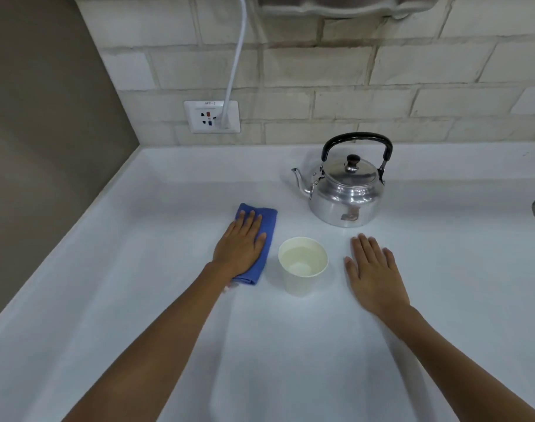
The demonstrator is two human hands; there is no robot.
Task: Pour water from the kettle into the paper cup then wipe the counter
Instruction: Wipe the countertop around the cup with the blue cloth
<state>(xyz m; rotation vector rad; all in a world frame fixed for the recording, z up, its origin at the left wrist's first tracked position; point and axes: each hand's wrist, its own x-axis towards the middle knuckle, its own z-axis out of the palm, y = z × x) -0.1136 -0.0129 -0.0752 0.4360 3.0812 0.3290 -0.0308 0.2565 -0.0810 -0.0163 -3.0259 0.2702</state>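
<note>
Already the cup (303, 263) holds water at the desk's (168, 330) centre, so the pouring looks done; the kettle (345, 190) stands upright at its 1 o'clock, lid on. At the cup's 9 o'clock the left hand (239, 248) presses flat on a folded blue cloth (261, 239), grip spread, not clenched. The right hand (374, 272) lies open and empty at 3 o'clock. Wiping appears to be what remains
</note>
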